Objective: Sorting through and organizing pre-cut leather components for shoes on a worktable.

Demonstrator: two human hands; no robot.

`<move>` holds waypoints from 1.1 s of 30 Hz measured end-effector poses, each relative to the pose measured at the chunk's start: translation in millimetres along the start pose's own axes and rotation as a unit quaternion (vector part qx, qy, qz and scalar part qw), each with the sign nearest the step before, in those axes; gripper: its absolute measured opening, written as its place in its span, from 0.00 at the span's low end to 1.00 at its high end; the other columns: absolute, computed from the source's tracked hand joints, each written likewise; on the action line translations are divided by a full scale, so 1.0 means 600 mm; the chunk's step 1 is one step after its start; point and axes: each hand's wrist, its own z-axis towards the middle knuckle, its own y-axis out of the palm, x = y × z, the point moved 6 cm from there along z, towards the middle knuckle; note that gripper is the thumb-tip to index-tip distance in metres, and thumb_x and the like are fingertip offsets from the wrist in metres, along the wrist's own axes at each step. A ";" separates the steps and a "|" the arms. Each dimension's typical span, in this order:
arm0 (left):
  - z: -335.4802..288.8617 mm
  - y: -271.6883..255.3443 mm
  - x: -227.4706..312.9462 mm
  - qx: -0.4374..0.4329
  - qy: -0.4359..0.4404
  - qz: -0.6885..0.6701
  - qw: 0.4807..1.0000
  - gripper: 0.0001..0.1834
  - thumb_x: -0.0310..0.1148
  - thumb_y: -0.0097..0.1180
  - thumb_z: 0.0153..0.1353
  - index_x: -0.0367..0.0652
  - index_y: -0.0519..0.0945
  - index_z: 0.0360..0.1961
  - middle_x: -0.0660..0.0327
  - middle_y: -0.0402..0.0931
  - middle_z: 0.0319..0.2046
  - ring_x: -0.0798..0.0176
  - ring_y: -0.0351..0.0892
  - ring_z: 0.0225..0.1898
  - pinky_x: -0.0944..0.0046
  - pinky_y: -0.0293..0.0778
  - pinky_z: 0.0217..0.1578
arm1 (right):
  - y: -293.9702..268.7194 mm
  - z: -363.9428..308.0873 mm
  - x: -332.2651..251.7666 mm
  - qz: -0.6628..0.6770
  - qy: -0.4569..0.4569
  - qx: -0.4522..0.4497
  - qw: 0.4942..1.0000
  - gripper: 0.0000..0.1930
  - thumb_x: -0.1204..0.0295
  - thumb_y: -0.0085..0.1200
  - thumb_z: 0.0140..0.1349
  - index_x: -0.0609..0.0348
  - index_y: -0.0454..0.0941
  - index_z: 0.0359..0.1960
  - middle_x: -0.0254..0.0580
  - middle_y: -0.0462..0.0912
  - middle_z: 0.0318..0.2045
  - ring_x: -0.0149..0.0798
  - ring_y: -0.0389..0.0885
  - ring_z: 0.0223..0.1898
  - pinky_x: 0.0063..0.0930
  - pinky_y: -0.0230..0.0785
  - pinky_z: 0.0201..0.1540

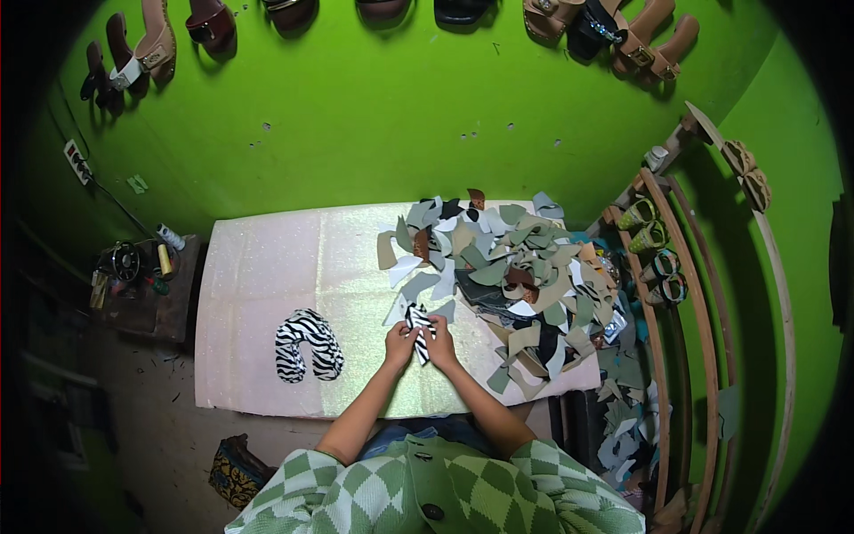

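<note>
Head view: a zebra-striped strip is lying between the two hands over the near middle of the bench, its material looking thin and narrow. To its left, a horseshoe-shaped striped bundle is resting flat, repeating the same black-and-white pattern. The bench cover is gleaming pale and slightly creased. Toward the far right, flat scraps in grey-green, tan, white and brown are piling over one another, many showing curved edges. A green-and-white checked knit top is filling the lower edge.

The fingers are covering part of the strip, so its full outline is staying unclear. The sandals along the top are running partly out of view, and a black spoked wheel at the left is looking too small to make out well.

Both forearms are reaching up from below and converging. The left hand and right hand are facing each other, fingers bending inward; each grip is pinching the strip between thumb and fingers.
</note>
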 end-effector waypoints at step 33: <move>-0.032 -0.190 0.042 0.063 0.049 0.461 0.884 0.17 0.23 0.59 0.43 0.42 0.75 0.38 0.52 0.72 0.35 0.49 0.70 0.41 0.56 0.68 0.43 | 0.054 0.175 -0.089 -0.286 0.055 -0.005 0.957 0.11 0.76 0.52 0.46 0.45 0.77 0.31 0.41 0.80 0.35 0.45 0.78 0.41 0.39 0.67 0.41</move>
